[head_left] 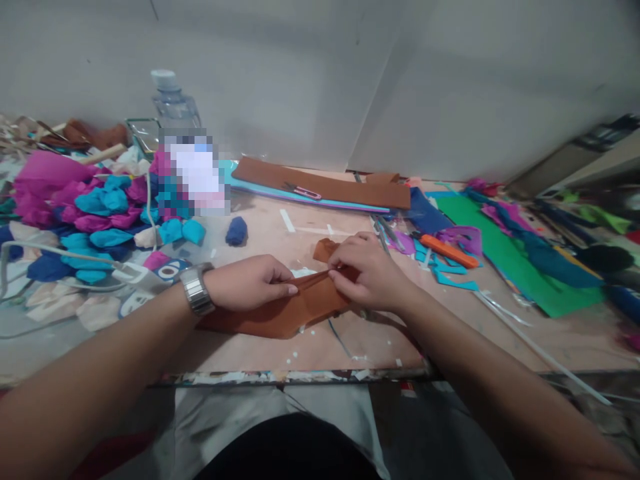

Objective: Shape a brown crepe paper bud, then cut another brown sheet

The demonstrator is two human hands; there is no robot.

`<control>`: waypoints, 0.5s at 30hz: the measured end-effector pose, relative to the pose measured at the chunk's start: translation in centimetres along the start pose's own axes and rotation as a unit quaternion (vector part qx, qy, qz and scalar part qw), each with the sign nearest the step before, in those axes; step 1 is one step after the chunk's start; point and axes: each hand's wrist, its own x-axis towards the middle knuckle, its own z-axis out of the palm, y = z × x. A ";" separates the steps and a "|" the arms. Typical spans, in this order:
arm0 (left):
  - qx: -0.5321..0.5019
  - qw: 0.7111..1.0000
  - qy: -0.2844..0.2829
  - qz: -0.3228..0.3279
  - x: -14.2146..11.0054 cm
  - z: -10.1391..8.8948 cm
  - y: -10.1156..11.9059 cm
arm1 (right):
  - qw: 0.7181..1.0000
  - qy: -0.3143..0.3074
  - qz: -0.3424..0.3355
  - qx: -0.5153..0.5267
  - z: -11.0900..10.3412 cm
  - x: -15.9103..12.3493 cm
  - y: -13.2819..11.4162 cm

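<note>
A flat brown sheet (280,313), felt-like or leather-like, lies near the table's front edge with its upper edge folded over. My left hand (253,283), below a metal wristwatch (197,288), pinches that folded edge between thumb and fingers. At the sheet's right end, my right hand (367,270) grips the same fold with bent fingers. Just beyond the right fingertips shows a small brown piece (325,250); whether it joins the sheet is hidden. A small dark blue rolled bundle (237,231) rests farther back, apart from both hands.
Pink, blue and cream cloth-like bundles (103,200) crowd the left, with a charger cable (150,210) and a bottle (175,103). Pink thread snips (306,193) lie on a brown strip (325,183) at the back. Right are an orange cutter (449,251) and green sheet (520,260).
</note>
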 end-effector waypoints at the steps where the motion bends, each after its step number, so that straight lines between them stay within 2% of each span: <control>1: -0.006 1.000 -0.003 -0.001 0.0 -0.1 0.0 | 1.000 0.007 0.006 -0.005 -0.1 0.0 0.2; 8: -0.037 0.999 -0.006 -0.017 -0.1 -0.5 -0.3 | 0.997 0.023 0.052 -0.048 -0.7 0.2 1.3; 15: -0.010 1.000 0.009 -0.019 -0.1 -0.8 -0.7 | 0.991 0.008 0.103 -0.081 -1.0 0.2 2.5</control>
